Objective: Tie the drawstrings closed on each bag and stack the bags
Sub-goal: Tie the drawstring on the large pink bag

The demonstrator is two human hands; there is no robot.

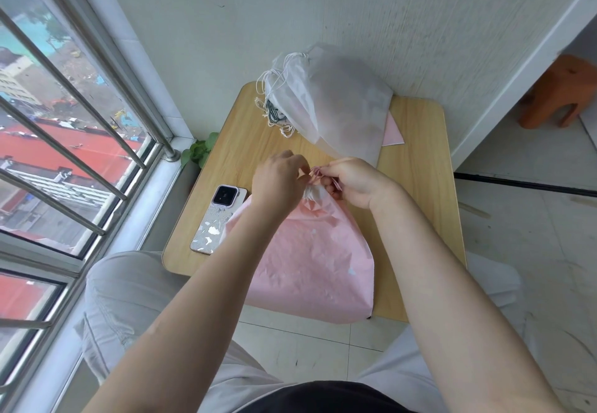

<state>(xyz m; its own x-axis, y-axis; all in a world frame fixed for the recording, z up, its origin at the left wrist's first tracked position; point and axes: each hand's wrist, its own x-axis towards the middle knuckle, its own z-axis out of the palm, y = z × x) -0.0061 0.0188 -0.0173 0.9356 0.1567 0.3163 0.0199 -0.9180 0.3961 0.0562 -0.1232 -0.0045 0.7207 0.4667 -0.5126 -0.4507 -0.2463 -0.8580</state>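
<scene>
A pink drawstring bag lies on the small wooden table, its mouth gathered tight and pointing away from me. My left hand and my right hand meet at that gathered neck, each pinching the pink drawstrings between the fingertips. At the back of the table rests a stack of translucent white bags, their white and dark cords bunched at the left side. A pink corner sticks out from under the stack.
A phone in a patterned case lies on the table's left side, touching the pink bag. A barred window runs along the left, a white wall stands behind the table. A small orange stool stands at far right. My knees flank the table.
</scene>
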